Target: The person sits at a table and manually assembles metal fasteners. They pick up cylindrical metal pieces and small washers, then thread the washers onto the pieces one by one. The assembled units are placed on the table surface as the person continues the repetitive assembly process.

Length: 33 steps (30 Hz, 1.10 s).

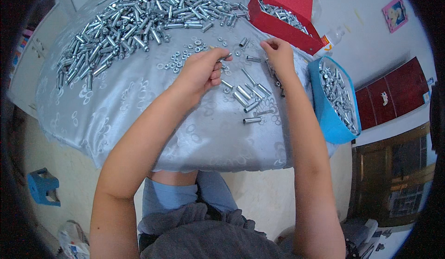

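My left hand (pixel 198 73) is closed above the table, its thumb and forefinger pinching a small silvery metal piece (pixel 227 56); most of it is hidden by the fingers. Across from it, my right hand (pixel 280 56) has its fingertips pressed together; whatever is in them is too small to make out. Between and below the hands lie loose metal sleeves (pixel 242 93) and thin bolts (pixel 249 77). Several nuts and washers (pixel 176 60) are scattered just beyond my left hand. More small hardware lies partly hidden beneath my right wrist.
A large heap of sleeve anchor bolts (pixel 139 20) covers the table's far left. At the far right stands an open red box (pixel 289 32) of metal parts, and a blue bin (pixel 336 127) of bolts is beside my right forearm. A grey patterned cloth (pixel 130 115) covers the table.
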Available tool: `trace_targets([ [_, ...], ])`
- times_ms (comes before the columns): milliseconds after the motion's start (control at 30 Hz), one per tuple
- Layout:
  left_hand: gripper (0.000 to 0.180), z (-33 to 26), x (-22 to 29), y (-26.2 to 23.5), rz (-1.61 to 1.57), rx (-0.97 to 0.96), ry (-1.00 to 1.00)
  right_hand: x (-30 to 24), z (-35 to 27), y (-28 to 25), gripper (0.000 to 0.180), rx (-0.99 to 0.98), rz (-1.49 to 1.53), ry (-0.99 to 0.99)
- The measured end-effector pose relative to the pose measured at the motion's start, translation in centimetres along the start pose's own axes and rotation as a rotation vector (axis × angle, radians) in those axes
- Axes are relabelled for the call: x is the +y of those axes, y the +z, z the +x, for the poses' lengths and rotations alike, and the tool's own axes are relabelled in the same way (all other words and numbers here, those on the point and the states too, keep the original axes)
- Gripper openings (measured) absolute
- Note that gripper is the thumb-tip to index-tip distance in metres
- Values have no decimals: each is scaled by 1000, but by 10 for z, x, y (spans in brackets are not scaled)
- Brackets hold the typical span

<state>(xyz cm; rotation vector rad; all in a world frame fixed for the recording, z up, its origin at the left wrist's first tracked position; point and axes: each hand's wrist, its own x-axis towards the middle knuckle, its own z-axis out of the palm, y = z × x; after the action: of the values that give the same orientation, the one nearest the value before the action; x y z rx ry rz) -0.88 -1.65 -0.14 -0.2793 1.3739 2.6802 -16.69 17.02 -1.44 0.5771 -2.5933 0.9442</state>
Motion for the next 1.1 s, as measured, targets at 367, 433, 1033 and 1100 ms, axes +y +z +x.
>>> trace_targets([
  [367, 19, -3, -10, 1, 167, -112, 86, -91, -90, -21, 14, -199, 907, 90],
  [433, 19, -5, -9, 6, 152, -101, 71, -84, -87, -21, 15, -214, 945, 38],
  [1033, 19, -7, -6, 4, 172, -180, 49, -79, -96, -10, 15, -115, 747, -72],
  [1100, 21, -8, -5, 4, 173, -176, 41, -77, -96, -8, 14, -61, 656, -171],
])
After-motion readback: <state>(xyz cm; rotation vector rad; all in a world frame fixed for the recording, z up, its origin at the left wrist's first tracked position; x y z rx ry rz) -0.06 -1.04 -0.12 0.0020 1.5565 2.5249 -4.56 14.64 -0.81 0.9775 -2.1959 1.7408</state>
